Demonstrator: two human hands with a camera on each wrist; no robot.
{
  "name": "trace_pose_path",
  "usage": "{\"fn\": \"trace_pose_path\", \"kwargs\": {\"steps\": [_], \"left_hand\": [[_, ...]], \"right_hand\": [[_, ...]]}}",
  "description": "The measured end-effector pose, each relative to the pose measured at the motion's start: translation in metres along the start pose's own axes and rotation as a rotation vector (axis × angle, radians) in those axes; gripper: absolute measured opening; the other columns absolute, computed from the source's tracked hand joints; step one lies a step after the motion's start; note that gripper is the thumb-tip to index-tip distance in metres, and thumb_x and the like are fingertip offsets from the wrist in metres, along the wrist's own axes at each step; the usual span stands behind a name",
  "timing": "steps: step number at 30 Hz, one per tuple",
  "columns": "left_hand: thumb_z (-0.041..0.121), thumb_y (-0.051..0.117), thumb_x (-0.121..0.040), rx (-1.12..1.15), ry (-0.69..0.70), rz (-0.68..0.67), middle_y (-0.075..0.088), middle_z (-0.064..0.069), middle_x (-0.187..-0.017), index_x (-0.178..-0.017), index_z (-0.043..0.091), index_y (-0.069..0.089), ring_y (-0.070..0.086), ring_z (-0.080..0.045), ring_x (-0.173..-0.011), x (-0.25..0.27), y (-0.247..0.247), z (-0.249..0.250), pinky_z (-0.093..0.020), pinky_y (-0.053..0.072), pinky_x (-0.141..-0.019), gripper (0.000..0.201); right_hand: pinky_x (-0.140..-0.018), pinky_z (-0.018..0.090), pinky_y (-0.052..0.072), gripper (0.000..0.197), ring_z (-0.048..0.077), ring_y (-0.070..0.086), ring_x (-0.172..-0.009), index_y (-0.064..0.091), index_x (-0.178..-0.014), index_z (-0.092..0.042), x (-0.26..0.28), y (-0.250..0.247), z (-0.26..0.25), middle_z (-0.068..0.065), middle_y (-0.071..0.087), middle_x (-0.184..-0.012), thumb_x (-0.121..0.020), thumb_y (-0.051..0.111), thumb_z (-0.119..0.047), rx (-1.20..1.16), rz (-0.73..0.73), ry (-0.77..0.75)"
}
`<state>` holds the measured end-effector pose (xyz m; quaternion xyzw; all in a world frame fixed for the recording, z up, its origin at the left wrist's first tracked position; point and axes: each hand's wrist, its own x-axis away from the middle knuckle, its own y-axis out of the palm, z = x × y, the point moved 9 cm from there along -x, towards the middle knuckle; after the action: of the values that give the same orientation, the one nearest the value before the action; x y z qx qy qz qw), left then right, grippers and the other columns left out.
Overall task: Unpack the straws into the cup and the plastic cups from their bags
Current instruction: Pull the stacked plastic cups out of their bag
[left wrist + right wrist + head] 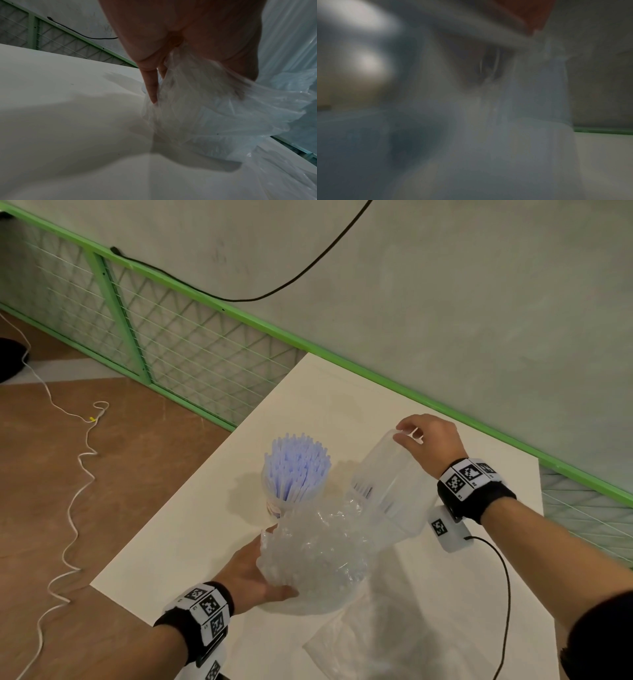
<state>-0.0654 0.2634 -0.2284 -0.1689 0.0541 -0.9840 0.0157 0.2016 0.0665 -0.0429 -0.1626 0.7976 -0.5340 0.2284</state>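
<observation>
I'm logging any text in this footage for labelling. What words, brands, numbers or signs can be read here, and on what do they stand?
No text can be read.
Wristbands on the left hand and right hand: black-and-white square code markers with tiny characters beside them, too small to read.
Cup holding the straws: a faint reddish print low on its wall, too blurred to read.
Crumpled bag and stack of plastic cups: no print visible.
</observation>
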Motion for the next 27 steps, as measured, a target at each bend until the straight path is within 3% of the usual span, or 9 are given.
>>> {"fn": "trace_pose_path", "kwargs": {"steps": [6,10,14,18,21,23,25,27], "left_hand": [[0.032,0.098,-0.051,-0.025,0.003,-0.009,0.068,0.018,-0.119,-0.130,0.032,0.054,0.063,-0.003,-0.112,-0.001,0.000,-0.003,-0.034,0.050,-0.099,0.090],[0.036,0.098,-0.051,-0.057,0.007,-0.022,0.067,0.017,-0.121,-0.131,0.035,0.053,0.062,-0.003,-0.114,-0.002,0.000,-0.003,-0.038,0.049,-0.102,0.092],[0.040,0.097,-0.050,-0.073,-0.003,-0.034,0.067,0.017,-0.122,-0.132,0.035,0.054,0.062,-0.005,-0.115,-0.001,0.000,-0.004,-0.041,0.049,-0.103,0.093],[0.042,0.098,-0.049,-0.075,-0.003,-0.042,0.066,0.015,-0.124,-0.133,0.036,0.052,0.061,-0.007,-0.117,-0.002,0.000,-0.006,-0.043,0.048,-0.104,0.096],[0.033,0.098,-0.050,-0.053,-0.002,-0.025,0.067,0.015,-0.122,-0.133,0.032,0.053,0.062,-0.005,-0.115,-0.003,0.000,-0.006,-0.040,0.048,-0.104,0.094],[0.030,0.098,-0.051,-0.045,-0.009,-0.022,0.068,0.016,-0.121,-0.132,0.032,0.053,0.063,-0.004,-0.114,-0.003,0.000,-0.006,-0.039,0.049,-0.104,0.093],[0.035,0.098,-0.050,-0.057,-0.007,-0.033,0.067,0.016,-0.122,-0.133,0.032,0.053,0.062,-0.004,-0.115,-0.003,0.000,-0.007,-0.039,0.049,-0.104,0.094],[0.040,0.098,-0.049,-0.072,-0.007,-0.035,0.067,0.016,-0.123,-0.134,0.035,0.052,0.062,-0.004,-0.115,-0.003,0.000,-0.009,-0.040,0.049,-0.103,0.096]], "right_hand": [[-0.074,0.025,0.044,0.006,0.015,0.060,-0.074,0.069,-0.090,-0.018,-0.001,-0.021,0.010,-0.005,0.068,-0.084,-0.090,0.065,-0.023,-0.044,0.058,0.100],[-0.077,0.026,0.045,0.010,0.017,0.060,-0.077,0.070,-0.088,-0.016,-0.001,-0.029,0.020,-0.002,0.069,-0.082,-0.090,0.066,-0.024,-0.057,0.077,0.186],[-0.078,0.026,0.041,0.014,0.021,0.062,-0.090,0.071,-0.085,-0.018,0.005,-0.008,0.016,0.000,0.069,-0.092,-0.090,0.066,-0.030,0.035,-0.053,0.135],[-0.096,0.034,0.039,0.024,0.022,0.053,-0.112,0.071,-0.082,-0.022,0.010,-0.001,0.013,0.000,0.060,-0.121,-0.088,0.065,-0.044,0.065,-0.054,0.087],[-0.094,0.032,0.039,0.021,0.020,0.052,-0.113,0.067,-0.081,-0.025,0.008,0.003,0.013,-0.003,0.055,-0.123,-0.083,0.071,-0.045,0.086,-0.061,0.071],[-0.098,0.038,0.041,0.019,0.026,0.052,-0.117,0.068,-0.078,-0.025,0.008,0.008,0.016,-0.001,0.057,-0.125,-0.082,0.073,-0.042,0.109,-0.092,0.060],[-0.099,0.044,0.040,0.020,0.029,0.049,-0.119,0.072,-0.079,-0.024,0.008,-0.001,0.015,0.000,0.057,-0.128,-0.084,0.070,-0.043,0.129,-0.040,0.059],[-0.098,0.044,0.041,0.019,0.030,0.051,-0.115,0.074,-0.085,-0.022,0.014,-0.025,-0.003,0.002,0.060,-0.124,-0.087,0.063,-0.038,0.077,0.101,0.004]]}}
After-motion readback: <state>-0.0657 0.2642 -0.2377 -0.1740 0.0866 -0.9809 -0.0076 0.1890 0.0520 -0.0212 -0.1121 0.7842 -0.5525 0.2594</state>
